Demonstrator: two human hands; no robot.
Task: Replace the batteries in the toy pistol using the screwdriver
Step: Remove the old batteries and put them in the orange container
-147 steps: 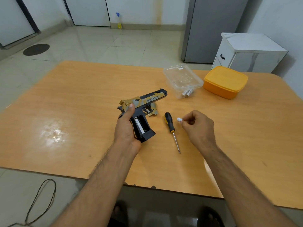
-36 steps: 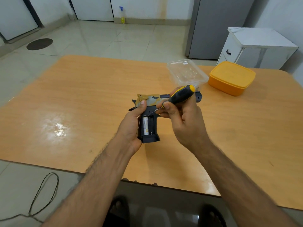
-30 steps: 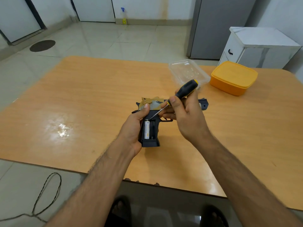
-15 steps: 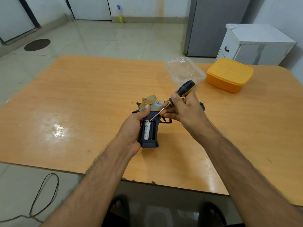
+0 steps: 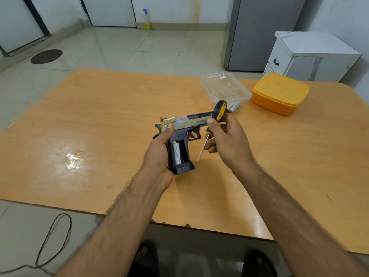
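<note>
Nearest, the left hand (image 5: pixel 159 154) grips the toy pistol (image 5: pixel 180 136) by its grip, fingers wrapped round the back and thumb pressed on the slide, holding it just above the wooden counter (image 5: pixel 99 126). The grip's compartment lies open toward the camera with one battery (image 5: pixel 176 153) seated in its left slot; the slot beside it looks empty. Just to the right, the right hand (image 5: pixel 225 140) pinches the screwdriver (image 5: pixel 211 126) by its black-and-yellow handle. Half a second ago its tip sat at the compartment's top; now the shaft has swung clear and points down at the counter beside the pistol. That suggests the prying is over. Farther back stand a clear plastic tub (image 5: pixel 225 88) and an orange lidded box (image 5: pixel 279 92).
</note>
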